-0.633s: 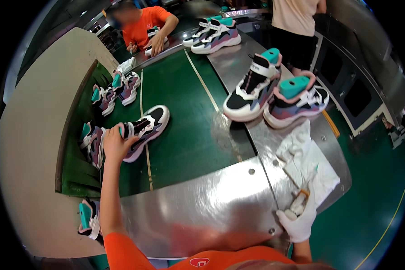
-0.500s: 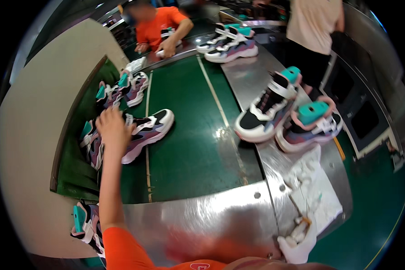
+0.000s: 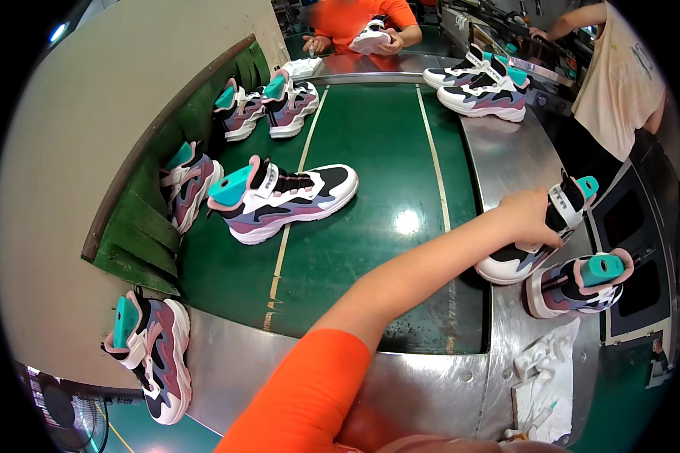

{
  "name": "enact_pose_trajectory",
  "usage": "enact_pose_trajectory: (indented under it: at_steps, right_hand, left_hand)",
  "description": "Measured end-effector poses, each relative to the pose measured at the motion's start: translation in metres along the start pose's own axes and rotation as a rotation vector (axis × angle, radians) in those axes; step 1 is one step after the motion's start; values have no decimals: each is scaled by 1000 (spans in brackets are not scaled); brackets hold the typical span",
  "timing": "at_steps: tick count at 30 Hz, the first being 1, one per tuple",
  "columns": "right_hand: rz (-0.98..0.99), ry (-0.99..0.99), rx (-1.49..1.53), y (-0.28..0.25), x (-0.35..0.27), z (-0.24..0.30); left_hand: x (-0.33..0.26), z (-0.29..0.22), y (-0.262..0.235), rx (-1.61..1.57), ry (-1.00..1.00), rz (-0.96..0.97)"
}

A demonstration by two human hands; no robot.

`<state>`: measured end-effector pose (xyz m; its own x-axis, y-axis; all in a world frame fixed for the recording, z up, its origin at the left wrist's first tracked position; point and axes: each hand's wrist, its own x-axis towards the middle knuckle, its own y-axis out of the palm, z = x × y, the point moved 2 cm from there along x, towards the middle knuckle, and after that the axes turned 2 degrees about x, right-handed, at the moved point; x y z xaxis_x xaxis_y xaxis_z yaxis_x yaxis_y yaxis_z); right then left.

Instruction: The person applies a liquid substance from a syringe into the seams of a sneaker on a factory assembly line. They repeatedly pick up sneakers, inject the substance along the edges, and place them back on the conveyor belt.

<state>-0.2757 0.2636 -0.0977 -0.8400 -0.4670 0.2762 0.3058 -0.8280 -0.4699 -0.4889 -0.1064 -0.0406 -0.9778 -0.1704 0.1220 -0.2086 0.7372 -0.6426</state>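
Observation:
My left arm reaches across from the lower middle to the right. My left hand (image 3: 527, 219) is closed round the middle of a white, black and purple sneaker (image 3: 510, 264) on the metal ledge, and covers part of it. A teal insert sticks out of its collar. Touching distance from it stands a matching sneaker (image 3: 567, 291), heel toward me, also with a teal insert. Another such sneaker (image 3: 287, 198) lies on the green conveyor belt (image 3: 370, 272), toe to the right. My right hand does not show.
More sneakers stand at the green strip curtain (image 3: 140, 234) on the left. One sneaker (image 3: 166, 362) leans at the near left corner, and a pair (image 3: 480, 98) stands at the far right. White cloth (image 3: 548, 377) lies near right. Two people work beyond.
My left hand has left the sneaker on the belt and swung right to grip one on the metal ledge. The view has shifted, and the white-gloved right hand is out of it.

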Motion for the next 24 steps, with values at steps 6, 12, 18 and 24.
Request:
enact_pose_trajectory:
  at_steps: [6,12,18,24]
  right_hand:
    - [10,346,98,-9,-12,5]
    - [-155,287,105,11,-5,-5]
    - [-139,142,-145,7,-3,1]
    - [-30,181,167,-1,0,-1]
  left_hand:
    - [-22,1,0,25,42,-183]
    - [-200,-20,-61,174,-190,-173]
    - [-391,-56,-64,73,-541,-605]
    - [-458,-99,-15,490,-627,-484]
